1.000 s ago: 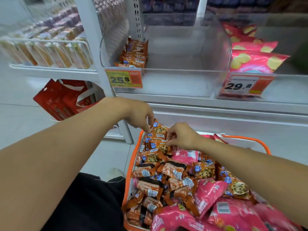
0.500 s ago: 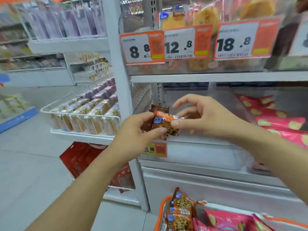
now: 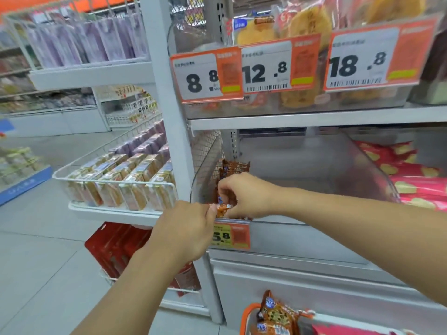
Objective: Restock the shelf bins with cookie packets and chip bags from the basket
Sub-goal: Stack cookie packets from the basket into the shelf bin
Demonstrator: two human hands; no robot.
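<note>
Pinching crinkly orange cookie packets (image 3: pixel 223 209) between left hand (image 3: pixel 186 234) and right hand (image 3: pixel 244 197), both gripping, over clear plastic bin (image 3: pixel 302 228) front lip. Stacked packets (image 3: pixel 233 168) beyond, blurred; basket (image 3: pixel 249 317) below, cut off.

Grey tiled floor (image 3: pixel 36 274); white shelving upright (image 3: pixel 164 117); bright store aisle.
</note>
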